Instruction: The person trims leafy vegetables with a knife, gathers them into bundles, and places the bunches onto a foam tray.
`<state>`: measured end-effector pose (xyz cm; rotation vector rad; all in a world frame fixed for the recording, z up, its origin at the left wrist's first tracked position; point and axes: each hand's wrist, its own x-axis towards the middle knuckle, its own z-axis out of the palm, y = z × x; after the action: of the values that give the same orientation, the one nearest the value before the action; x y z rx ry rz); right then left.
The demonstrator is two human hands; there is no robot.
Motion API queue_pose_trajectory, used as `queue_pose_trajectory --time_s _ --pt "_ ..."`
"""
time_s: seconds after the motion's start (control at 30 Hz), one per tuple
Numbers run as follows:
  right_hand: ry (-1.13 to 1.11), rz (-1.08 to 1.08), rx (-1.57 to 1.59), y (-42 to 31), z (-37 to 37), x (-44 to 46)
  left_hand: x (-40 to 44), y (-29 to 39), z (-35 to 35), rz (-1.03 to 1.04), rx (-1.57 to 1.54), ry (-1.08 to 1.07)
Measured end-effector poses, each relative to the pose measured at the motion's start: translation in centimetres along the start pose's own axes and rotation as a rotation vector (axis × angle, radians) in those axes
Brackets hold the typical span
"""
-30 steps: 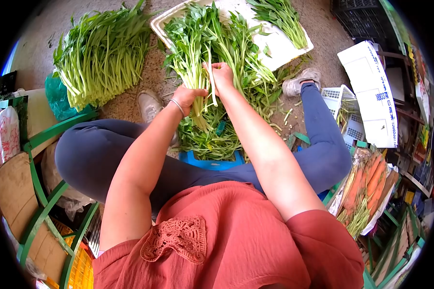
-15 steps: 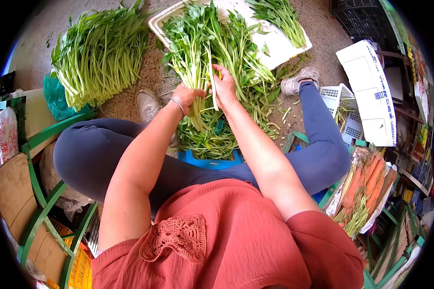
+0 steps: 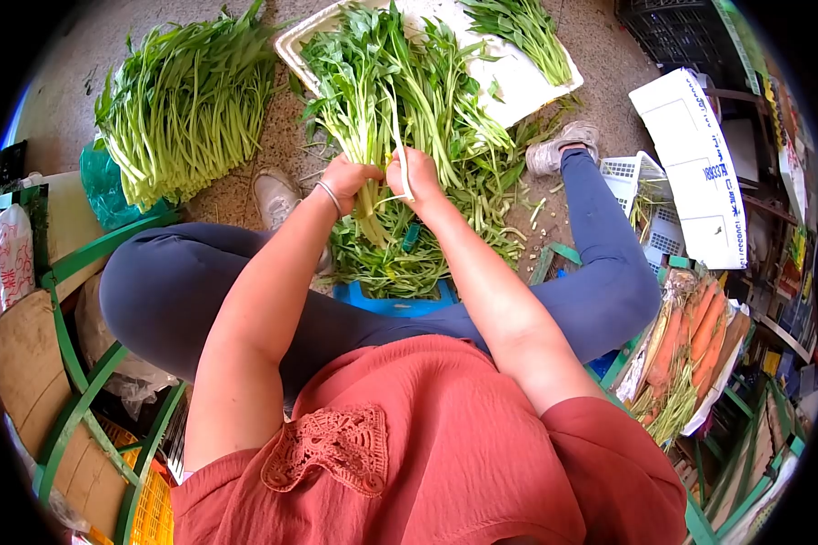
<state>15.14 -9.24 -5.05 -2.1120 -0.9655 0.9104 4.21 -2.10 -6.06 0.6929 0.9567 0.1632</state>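
My left hand [image 3: 347, 180], with a bracelet at its wrist, is wrapped round the lower stems of a bunch of water spinach [image 3: 356, 113]. Close beside it, my right hand [image 3: 418, 176] is closed on a pale water spinach stem [image 3: 405, 173], whose lower end bends across the fingers. More loose water spinach [image 3: 477, 123] lies beyond and to the right of my hands. Beneath my wrists, a blue container [image 3: 395, 304] is heaped with leaves and cut stems [image 3: 386, 268].
A large stack of water spinach [image 3: 191, 109] stands at the left by a green plastic bag [image 3: 109, 191]. A white foam tray [image 3: 527, 95] lies ahead, bearing greens. On the right are a white basket [image 3: 623, 182], a white box panel [image 3: 691, 168] and carrots [image 3: 691, 336].
My right hand has drawn in against my left, and its raised fingers have closed round the pale stem. My left hand keeps its hold on the bunch.
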Motion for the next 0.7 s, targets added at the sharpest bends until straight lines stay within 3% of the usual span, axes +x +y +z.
queue_pose_trajectory --time_s 0.03,0.1,0.27,0.33,0.53,0.6,0.63,0.7 --pt "0.036 -0.031 -0.035 0.1 0.0 -0.1 -0.1 0.4 0.1 0.002 -0.002 0.001" --pt "0.063 -0.072 -0.094 0.1 0.0 -0.3 -0.2 1.1 0.1 -0.238 -0.175 0.106" --pt "-0.051 -0.153 -0.144 0.2 0.1 -0.2 0.4 0.1 0.1 -0.111 -0.111 0.111" --pt "-0.073 -0.283 -0.251 -0.5 -0.2 -1.1 0.3 0.2 0.3 -0.055 -0.134 0.132" --pt "-0.171 -0.179 -0.194 -0.1 -0.4 -3.7 -0.1 0.7 0.4 -0.105 -0.049 0.162" --pt "-0.199 0.115 -0.200 0.3 0.7 -4.3 0.5 0.7 -0.2 -0.130 -0.144 0.134" --pt "-0.302 0.022 -0.493 -0.9 0.4 -4.8 -0.4 1.9 0.7 -0.225 -0.155 0.164" --pt "-0.422 0.020 -0.547 -1.7 -0.2 -5.4 -1.3 3.0 1.6 -0.223 -0.016 0.194"
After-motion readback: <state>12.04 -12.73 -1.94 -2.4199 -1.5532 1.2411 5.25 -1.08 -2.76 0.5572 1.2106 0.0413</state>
